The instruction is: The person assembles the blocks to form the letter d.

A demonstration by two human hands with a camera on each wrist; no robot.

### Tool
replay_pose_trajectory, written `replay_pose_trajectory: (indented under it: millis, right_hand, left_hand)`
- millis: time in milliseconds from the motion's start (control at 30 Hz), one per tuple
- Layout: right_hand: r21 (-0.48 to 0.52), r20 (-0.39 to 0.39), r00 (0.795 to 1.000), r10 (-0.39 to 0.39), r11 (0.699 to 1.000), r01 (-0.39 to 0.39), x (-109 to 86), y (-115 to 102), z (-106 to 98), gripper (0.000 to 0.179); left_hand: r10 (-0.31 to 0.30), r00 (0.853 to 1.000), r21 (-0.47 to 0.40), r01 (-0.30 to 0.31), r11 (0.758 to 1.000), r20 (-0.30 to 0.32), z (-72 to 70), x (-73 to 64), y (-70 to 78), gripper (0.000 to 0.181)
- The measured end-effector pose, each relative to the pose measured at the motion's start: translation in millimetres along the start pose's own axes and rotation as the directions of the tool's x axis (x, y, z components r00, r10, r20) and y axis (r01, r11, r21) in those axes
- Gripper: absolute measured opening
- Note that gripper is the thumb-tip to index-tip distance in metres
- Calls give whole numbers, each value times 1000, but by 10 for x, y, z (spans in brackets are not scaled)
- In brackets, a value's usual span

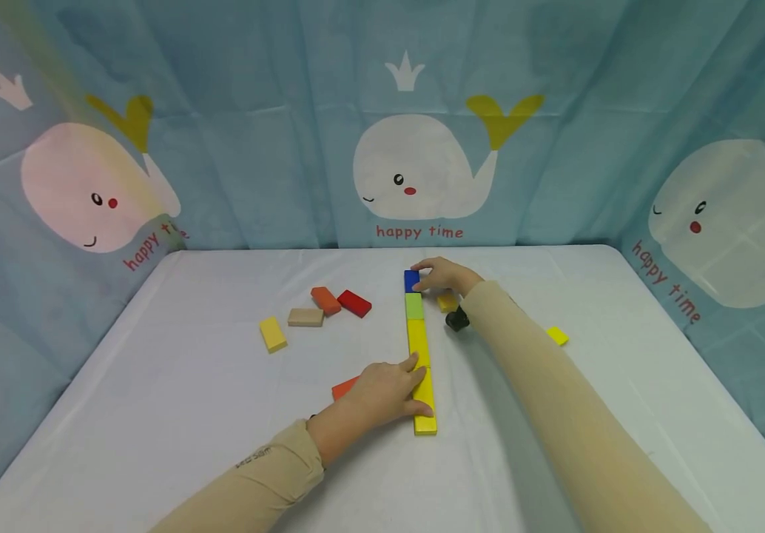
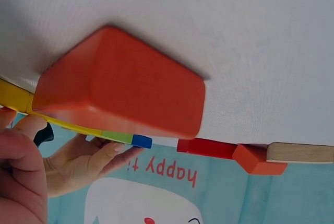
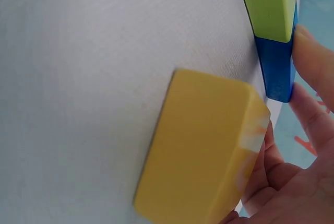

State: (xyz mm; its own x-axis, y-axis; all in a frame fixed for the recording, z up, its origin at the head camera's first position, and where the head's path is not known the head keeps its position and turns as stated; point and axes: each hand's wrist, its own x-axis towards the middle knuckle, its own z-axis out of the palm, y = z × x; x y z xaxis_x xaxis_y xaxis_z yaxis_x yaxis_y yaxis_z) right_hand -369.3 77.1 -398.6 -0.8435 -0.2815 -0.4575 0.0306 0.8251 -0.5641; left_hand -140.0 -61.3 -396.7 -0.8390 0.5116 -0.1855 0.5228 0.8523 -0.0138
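A straight row of blocks runs away from me: two yellow blocks (image 1: 426,423), a light green block (image 1: 414,306) and a blue block (image 1: 411,278) at the far end. My left hand (image 1: 381,391) holds the nearer yellow block, its thumb across the top and its fingertips around the joint between the yellow ones. With thumb and index finger, my right hand (image 1: 447,275) pinches the blue block, which sits against the green one. Under the right palm lies a darker yellow block (image 3: 193,145). Beside the left wrist is an orange block (image 2: 141,83), partly covered in the head view.
Left of the row lie a red block (image 1: 354,303), another orange block (image 1: 325,300), a plain wooden block (image 1: 305,317) and a pale yellow block (image 1: 272,334). A bright yellow block (image 1: 558,336) shows past the right sleeve. A whale-print curtain (image 1: 276,148) surrounds the white table (image 1: 176,414).
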Motion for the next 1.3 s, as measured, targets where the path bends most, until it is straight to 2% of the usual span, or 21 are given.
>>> replay_pose_trajectory:
  millis: [167,267,400,500,633,700,767,833,967,1167,1300]
  right_hand:
    - [8,-4,1000,-4,1000,4,-25,5,19,60]
    - [20,-14,999,-47,999,48,-75,22,19,64]
    - [12,-47,988,-144,989,145,-207,73,8,64]
    - [-47,-81,970,-231,973,228,-354,112,0,60]
    - [-128,-148,927,-345,936,328,-595,145,0,56]
    - [-124,-170,905,-389,920,372,-729,156,11,57]
    - [-98,-173,894,-413,910,402,-866,179,40,58]
    - [-79,-140,888,-438,899,431,-998,212,86,63]
    - [-80,-13,899,-437,897,435,-1230,295,227,79]
    - [-110,164,915,-369,915,389,-1494,374,501,96]
    - [-155,226,915,-334,915,372,-1603,368,637,101]
  left_hand:
    - [4,1000,-1,-4,1000,7,2,-4,7,72]
    - [6,1000,11,-6,1000,-5,7,-2,11,71]
    - [-3,1000,19,3,1000,-18,8,-8,30,71]
    - [-16,1000,18,16,1000,-10,9,-17,50,71]
    - [-40,999,37,40,999,16,0,-24,84,71]
    - [-47,999,44,46,998,27,-13,-32,103,70]
    - [-46,999,42,45,998,30,-35,-52,120,69]
    - [-43,999,19,43,999,20,-54,-86,117,67]
    - [-39,998,-23,38,999,-45,-90,-192,30,63]
    - [-47,989,-63,39,997,-138,-118,-342,-237,63]
    - [-69,983,-74,57,996,-171,-104,-380,-447,63]
